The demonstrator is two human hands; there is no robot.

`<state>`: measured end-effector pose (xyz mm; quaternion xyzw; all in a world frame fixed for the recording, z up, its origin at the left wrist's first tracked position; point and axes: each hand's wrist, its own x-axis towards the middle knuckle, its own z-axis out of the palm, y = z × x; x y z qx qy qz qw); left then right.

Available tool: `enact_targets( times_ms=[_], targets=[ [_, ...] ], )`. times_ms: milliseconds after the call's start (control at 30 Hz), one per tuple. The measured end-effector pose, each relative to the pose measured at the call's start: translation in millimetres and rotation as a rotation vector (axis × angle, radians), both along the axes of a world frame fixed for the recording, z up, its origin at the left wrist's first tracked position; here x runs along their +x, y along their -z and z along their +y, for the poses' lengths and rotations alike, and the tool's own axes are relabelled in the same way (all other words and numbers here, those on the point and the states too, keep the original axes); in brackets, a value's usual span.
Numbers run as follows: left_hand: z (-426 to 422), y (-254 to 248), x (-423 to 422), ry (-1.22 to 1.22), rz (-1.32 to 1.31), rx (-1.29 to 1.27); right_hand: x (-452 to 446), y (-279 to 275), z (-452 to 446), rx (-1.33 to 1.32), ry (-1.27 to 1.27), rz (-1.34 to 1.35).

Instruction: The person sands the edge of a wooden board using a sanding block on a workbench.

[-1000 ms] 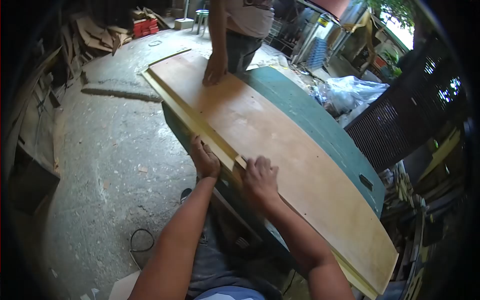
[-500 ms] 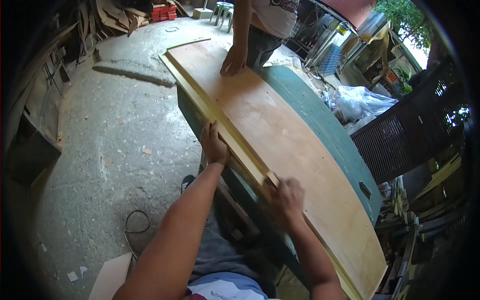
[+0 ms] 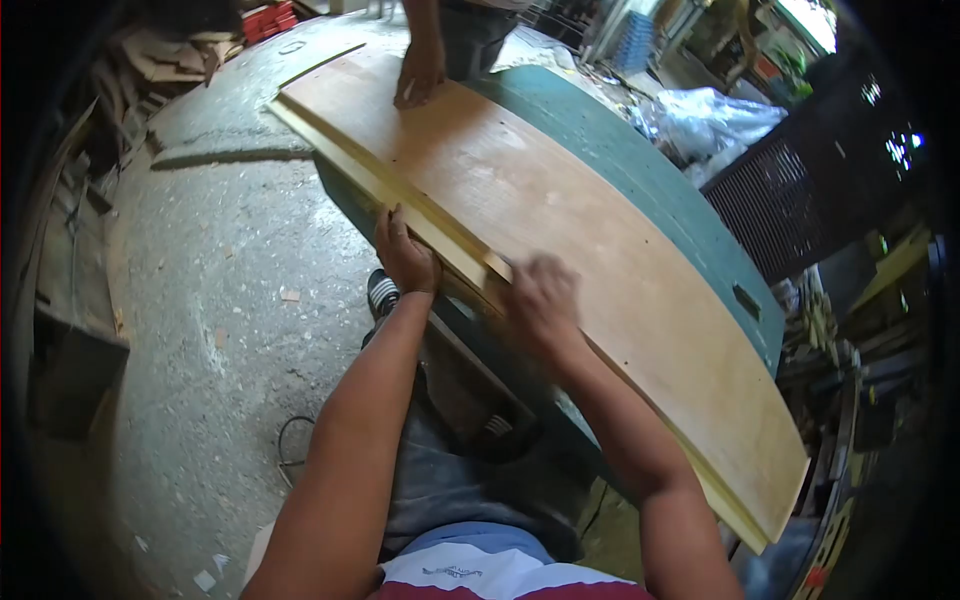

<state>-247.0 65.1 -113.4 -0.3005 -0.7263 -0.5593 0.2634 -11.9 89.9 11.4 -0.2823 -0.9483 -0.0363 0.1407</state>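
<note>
A long plywood panel (image 3: 600, 230) with one curved side lies in front of me, and a raised wooden strip (image 3: 340, 150) runs along its straight near edge. My left hand (image 3: 407, 255) grips that edge from below and outside, fingers curled up against the strip. Farther along the same edge, my right hand (image 3: 543, 300) is closed and smeared by motion. A small wooden block (image 3: 497, 266) pokes out on its left side, pressed against the strip; most of it is hidden by the fingers.
Under the panel stands a green table (image 3: 600, 140). Another person's hand (image 3: 420, 78) presses on the panel's far end. Clear plastic sheeting (image 3: 710, 120) and a dark slatted panel (image 3: 780, 200) stand at right. Scraps (image 3: 290, 296) and a cable (image 3: 290, 440) lie on the concrete floor.
The camera view has turned and shifted. My right hand has slid along the panel's edge, away from my body and closer to my left hand, which keeps its place.
</note>
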Motion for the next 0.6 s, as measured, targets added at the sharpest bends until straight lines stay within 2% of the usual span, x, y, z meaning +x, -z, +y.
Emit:
enact_targets(
  times_ms=[67,100,167,233,267,300,367,433,467,500,533,600],
  targets=[
    [0.9,-0.4,0.3,0.017,0.005,0.038,-64.9,-1.9,2.9,-0.084,-0.031,0.114],
    [-3.2,-8.5,2.1,0.02,-0.069,-0.05,-97.4,-0.8,6.5,-0.104,-0.006,0.042],
    [-6.4,2.3,-4.8,0.092,0.047,0.017,-139.8,5.4,3.9,0.004,0.055,0.057],
    [-10.1,3.2,-8.4,0.124,0.065,0.007,-146.2,6.8,7.6,-0.013,0.033,0.155],
    [-12.5,1.6,-8.2,0.13,0.038,-0.019,-135.6,4.6,8.5,-0.027,0.022,0.12],
    [-13.9,-4.9,-1.8,0.09,-0.05,-0.08,-116.8,8.8,8.2,-0.028,0.057,0.125],
    [-7.6,10.0,-12.9,0.048,0.075,-0.058,-58.7,20.2,2.5,0.124,0.016,0.22],
    [-6.8,6.6,-9.9,0.055,0.08,-0.046,21.9,11.3,-8.4,0.032,0.068,0.137],
    [-7.8,4.3,-8.9,0.046,0.087,-0.032,70.4,-4.0,-16.6,-0.066,0.09,-0.01],
    [-7.9,3.4,-8.3,0.051,0.086,-0.035,121.4,10.9,-15.6,0.027,0.052,0.08],
    [-9.2,2.9,-8.4,0.045,0.091,-0.042,166.0,2.2,-21.6,0.045,0.067,0.103],
    [-7.3,3.9,-9.9,0.046,0.098,-0.05,253.8,-14.1,-32.4,-0.028,0.102,0.043]
  ],
)
